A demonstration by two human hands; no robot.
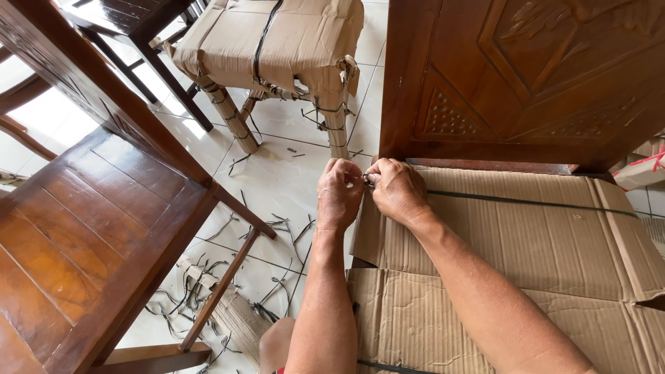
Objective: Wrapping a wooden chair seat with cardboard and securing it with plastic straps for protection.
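- Both our hands, left hand [339, 194] and right hand [396, 190], pinch fingertips together on the thin black plastic strap [526, 201] at the cardboard's corner.
- We judge that strap, laid across the brown corrugated cardboard wrapping [526, 256], unfastened yet.
- Wrapped stool [277, 48] beyond looks finished; cut strap scraps [277, 228] litter the tiles.

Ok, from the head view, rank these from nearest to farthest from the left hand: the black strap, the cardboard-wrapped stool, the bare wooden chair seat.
1. black strap: its end sits at the left hand, running off to the right over the cardboard.
2. cardboard-wrapped stool: straight ahead, its near leg just above the hand.
3. bare wooden chair seat: off to the left.
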